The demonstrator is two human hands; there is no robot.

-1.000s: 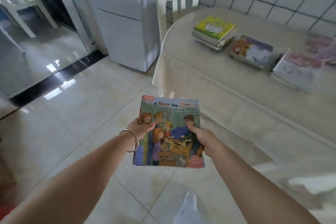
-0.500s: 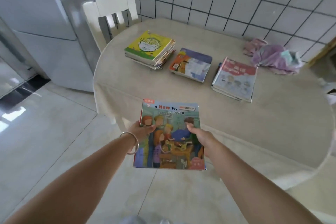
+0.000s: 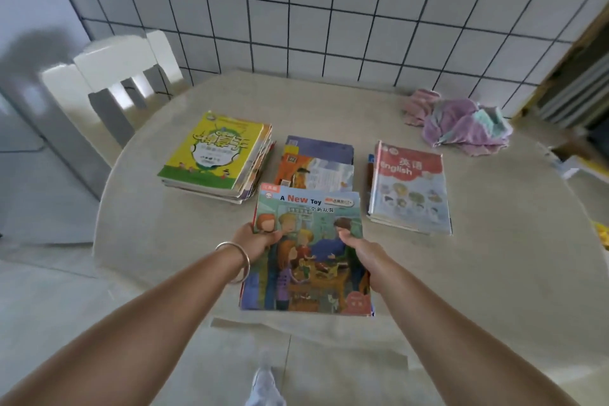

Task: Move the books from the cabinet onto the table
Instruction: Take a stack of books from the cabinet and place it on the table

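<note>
Far left, a white chair is tucked against the table's curved edge. On the tabletop sits the yellow-covered stack, squared near the left rim with bare cloth in front of it. Left hand, bracelet on the wrist, pinches the left edge of the "A New Toy" book, thumb on the cover; right hand pinches the right edge the same way. The book hangs over the table's near edge, its top edge overlapping the middle stack. Right of that lies the English stack, a narrow gap between. Beyond it a crumpled purple cloth, then open tabletop out to the right rim.
</note>
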